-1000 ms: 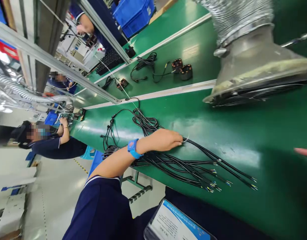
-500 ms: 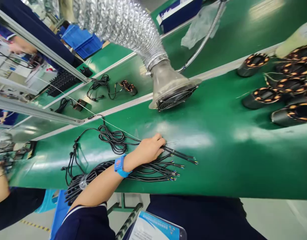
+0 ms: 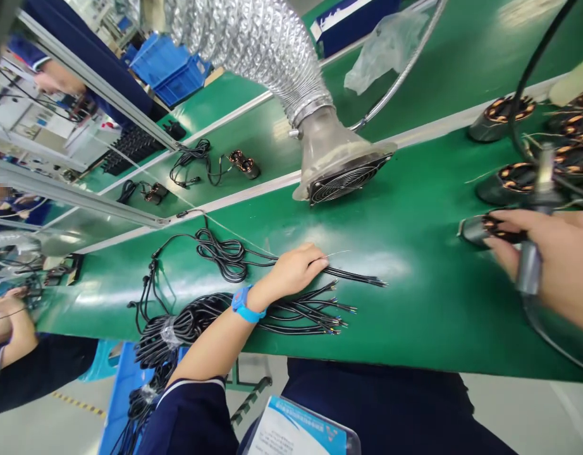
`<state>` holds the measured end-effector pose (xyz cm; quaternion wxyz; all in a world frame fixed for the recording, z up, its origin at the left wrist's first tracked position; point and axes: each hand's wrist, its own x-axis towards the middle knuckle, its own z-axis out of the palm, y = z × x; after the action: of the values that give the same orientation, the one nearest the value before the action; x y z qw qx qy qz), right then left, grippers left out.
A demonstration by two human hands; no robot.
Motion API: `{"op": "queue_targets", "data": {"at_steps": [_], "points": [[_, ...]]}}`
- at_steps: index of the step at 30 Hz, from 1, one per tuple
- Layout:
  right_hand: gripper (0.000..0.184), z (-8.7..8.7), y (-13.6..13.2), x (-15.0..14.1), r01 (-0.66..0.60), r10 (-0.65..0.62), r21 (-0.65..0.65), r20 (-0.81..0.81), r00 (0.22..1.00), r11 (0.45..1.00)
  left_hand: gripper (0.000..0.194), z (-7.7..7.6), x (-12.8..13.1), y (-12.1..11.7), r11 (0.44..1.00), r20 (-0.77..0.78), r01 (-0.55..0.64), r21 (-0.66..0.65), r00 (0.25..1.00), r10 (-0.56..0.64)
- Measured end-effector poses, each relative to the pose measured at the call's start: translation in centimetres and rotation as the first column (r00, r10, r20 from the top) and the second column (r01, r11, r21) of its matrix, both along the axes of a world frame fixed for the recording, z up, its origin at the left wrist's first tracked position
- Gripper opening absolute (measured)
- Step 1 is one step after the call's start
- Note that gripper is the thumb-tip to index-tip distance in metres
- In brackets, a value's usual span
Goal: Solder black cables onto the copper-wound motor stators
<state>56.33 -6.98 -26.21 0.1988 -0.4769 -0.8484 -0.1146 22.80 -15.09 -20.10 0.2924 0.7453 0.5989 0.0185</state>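
My left hand (image 3: pixel 298 270) is closed with a thin solder wire (image 3: pixel 339 253) sticking out past its fingertips. It rests over a few black power cables (image 3: pixel 355 275); whether it also grips them I cannot tell. Their stripped ends point right, and more cable ends (image 3: pixel 315 316) fan out just below. At the right, my right hand (image 3: pixel 552 253) has its thumb and fingers around a motor stator (image 3: pixel 476 229) with copper windings. A tool that looks like a soldering iron (image 3: pixel 529 268), metal end up and cord below, is held in the same hand.
More stators (image 3: pixel 503 117) stand at the right. A fume extraction hood (image 3: pixel 343 167) on a foil duct (image 3: pixel 253 50) hangs over the green bench (image 3: pixel 415 303). Coiled cables (image 3: pixel 171 332) hang over the front edge at left. Another person's hands (image 3: pixel 11 306) are at far left.
My right hand has come into view at the right, with the iron and a stator. My left hand has shifted slightly up on the bench. The view has moved a little.
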Motion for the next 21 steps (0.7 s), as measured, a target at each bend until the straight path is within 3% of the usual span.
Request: {"op": "queue_targets", "data": {"at_steps": [3,6,10,13,16,19,21], "points": [[0.049,1.2,-1.1,-4.4,-0.262,0.271,0.106,-0.080,0.959,0.959,0.031,0.0,0.9,0.3,0.990,0.155,-0.117,-0.073,0.980,0.127],[0.038,1.1,-2.0,-7.7,-0.376,0.387,0.097,-0.128,0.913,0.921,0.022,-0.6,2.3,0.5,0.962,0.299,-0.228,-0.147,0.917,0.263],[0.031,1.0,-3.1,-9.9,-0.441,0.444,0.058,-0.165,0.880,0.896,0.035,-1.9,4.1,0.2,0.972,0.201,-0.233,0.003,0.953,0.228],[0.033,1.6,-4.0,-10.5,-0.387,0.386,0.034,-0.205,0.899,0.921,0.037,-2.2,4.6,0.0,0.981,0.027,-0.178,0.078,0.984,0.176],[0.036,2.1,-5.0,-10.9,-0.229,0.220,-0.010,-0.231,0.948,0.973,0.029,-1.7,4.0,0.1,0.978,-0.106,-0.172,0.115,0.977,0.184],[0.061,1.8,-5.8,-11.7,-0.041,0.017,-0.090,-0.248,0.969,0.995,0.035,-1.0,2.6,0.5,0.982,-0.126,-0.112,0.155,0.983,0.133],[0.079,1.3,-6.1,-12.3,0.003,-0.042,-0.140,-0.278,0.960,0.990,0.036,-0.5,1.7,0.9,0.988,-0.077,-0.015,0.154,0.997,0.027]]}}
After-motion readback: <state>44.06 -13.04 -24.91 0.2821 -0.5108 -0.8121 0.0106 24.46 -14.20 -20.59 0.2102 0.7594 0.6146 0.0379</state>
